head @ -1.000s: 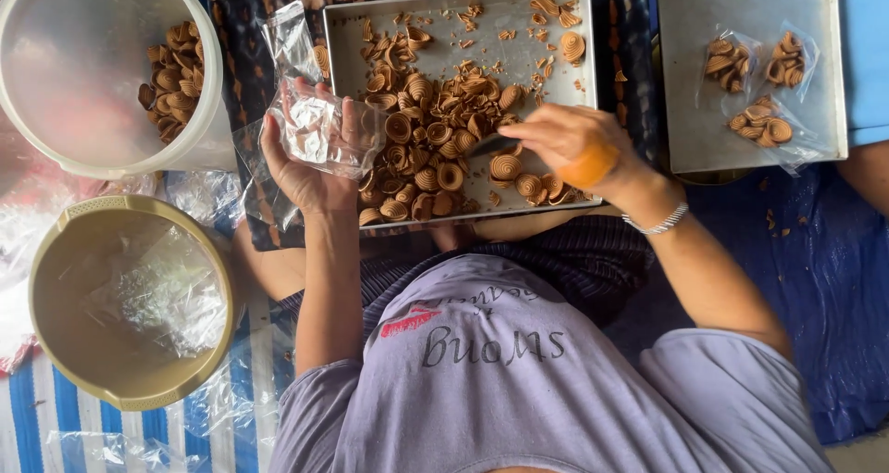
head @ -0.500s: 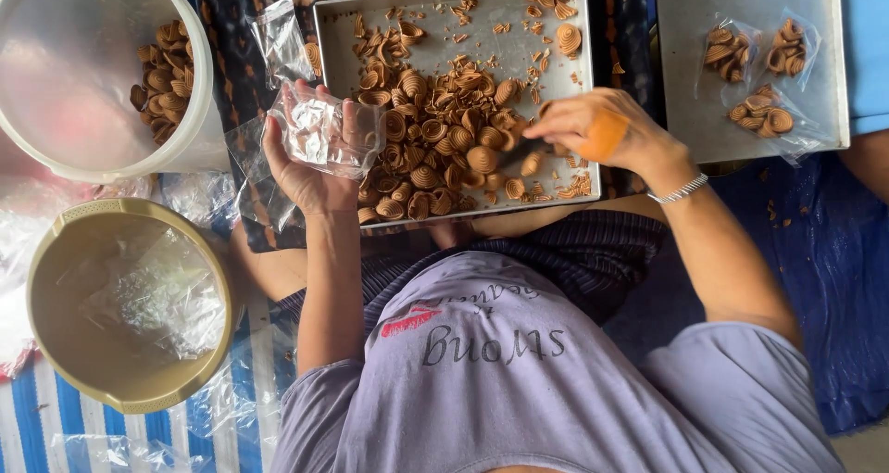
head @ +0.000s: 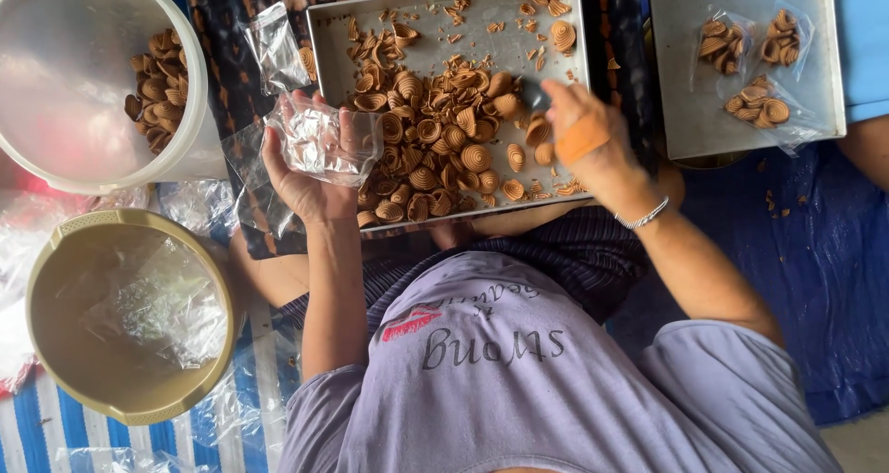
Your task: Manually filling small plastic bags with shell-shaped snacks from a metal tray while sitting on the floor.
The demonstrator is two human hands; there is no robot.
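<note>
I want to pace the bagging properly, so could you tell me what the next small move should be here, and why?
Probably close the right hand on a few spiral snacks in the metal tray: it reaches into the pile, while the left hand holds a small clear bag that looks empty.

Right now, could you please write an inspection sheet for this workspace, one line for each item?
Surface: blue cloth on the floor, with a dark patterned cloth under the metal tray.
Job's things: brown spiral snacks heaped in the tray; small clear bag.
Clutter: second tray with three filled bags; white tub holding some snacks; tan bowl holding plastic; loose bags around.
Grippers: left hand holds the clear bag; right hand, with an orange bandage, reaches into the snacks.
Cables: nothing seen.
Surroundings: another person's arm at the right edge.
</note>
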